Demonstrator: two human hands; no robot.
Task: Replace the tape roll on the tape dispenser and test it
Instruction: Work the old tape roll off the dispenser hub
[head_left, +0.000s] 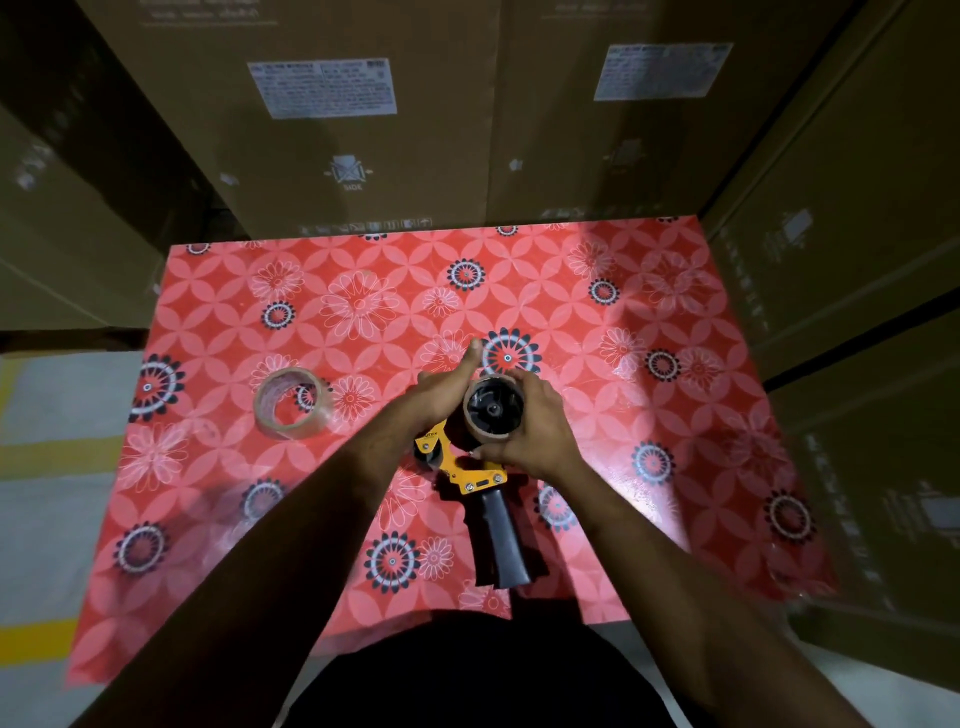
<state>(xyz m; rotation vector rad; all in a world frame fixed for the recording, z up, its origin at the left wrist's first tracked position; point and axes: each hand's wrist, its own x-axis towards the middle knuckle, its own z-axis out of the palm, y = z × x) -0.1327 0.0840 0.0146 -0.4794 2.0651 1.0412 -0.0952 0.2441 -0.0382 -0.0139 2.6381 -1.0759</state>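
Both hands close around the hub end of the yellow-and-black handheld tape dispenser (470, 467).

Right hand (524, 431) wraps the brown cardboard core (491, 410), left hand (441, 389) steadies the frame; the handle points toward the person. New clear tape roll (291, 402) lies left, nearer the left hand, on the red flowered tablecloth (675, 415) among stacked cardboard boxes (363, 130).

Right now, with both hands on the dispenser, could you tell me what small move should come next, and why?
Probably slide the cardboard core off the hub. The right hand already wraps it, the left hand steadies the tape dispenser, and the new tape roll lies on the table, apart from it.
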